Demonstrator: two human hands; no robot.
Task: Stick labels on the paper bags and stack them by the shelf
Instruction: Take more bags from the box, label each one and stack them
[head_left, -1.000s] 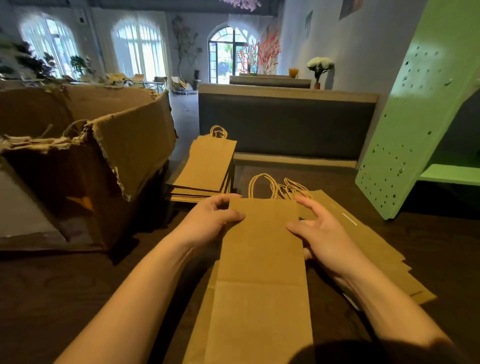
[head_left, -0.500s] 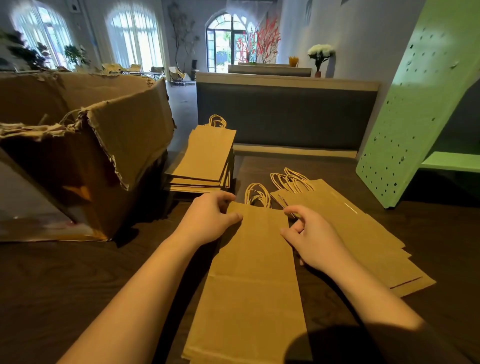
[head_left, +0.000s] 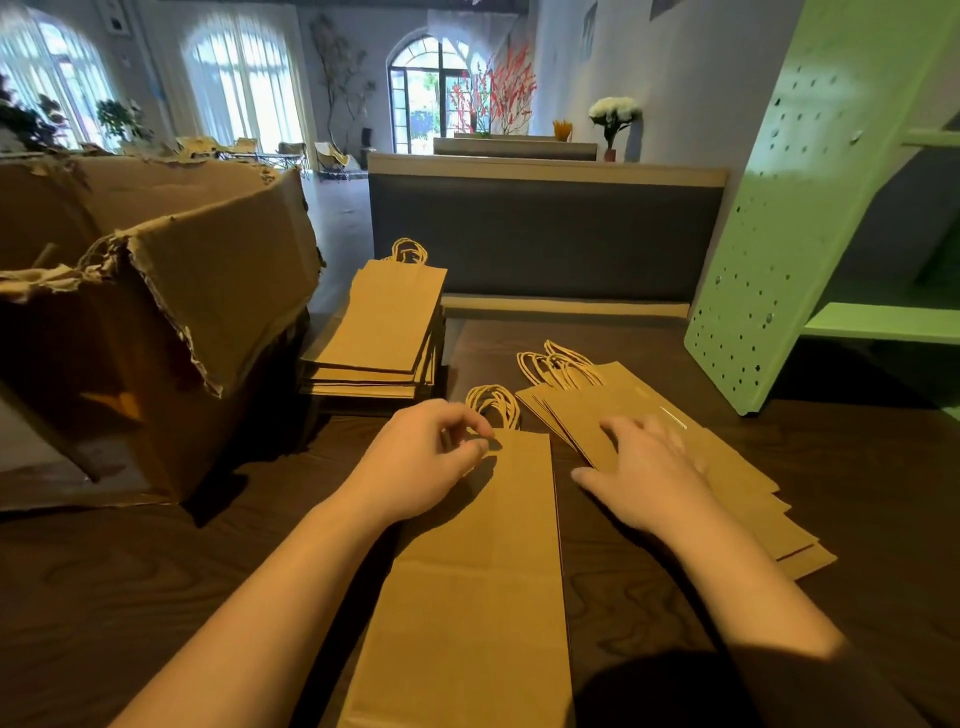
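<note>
You seemed to be between bags, judging by the layout: 1 paper bag (head_left: 478, 571) lay flat on the table (head_left: 104, 597) at 6 o'clock, handles pointing to 12, and no label showed on its face; labelling it looked like the step in hand. Your left hand (head_left: 426, 462) sat at the bag's top corner with fingers curled close to the handles; whether it pinched the paper I could not tell. Your right hand (head_left: 644, 473), blurred, was spread wide with nothing in it, over the fanned pile (head_left: 737, 483) at 3 o'clock of that bag.

The next move likely called for a label, and none was plainly in view; a thin pale strip (head_left: 672, 417) lay on the fanned pile, too small to identify. You would then have needed to press it flat and carry the bag toward the green shelf (head_left: 810, 208) at 2 o'clock.

Counted: 2 hands; 1 single bag in front; at least 4 bags in the fanned pile, by their edges; 1 neat stack (head_left: 379, 332) at 11 o'clock, its layers too many to count; 1 torn cardboard box (head_left: 156, 312) at 9 o'clock; 1 shelf.
</note>
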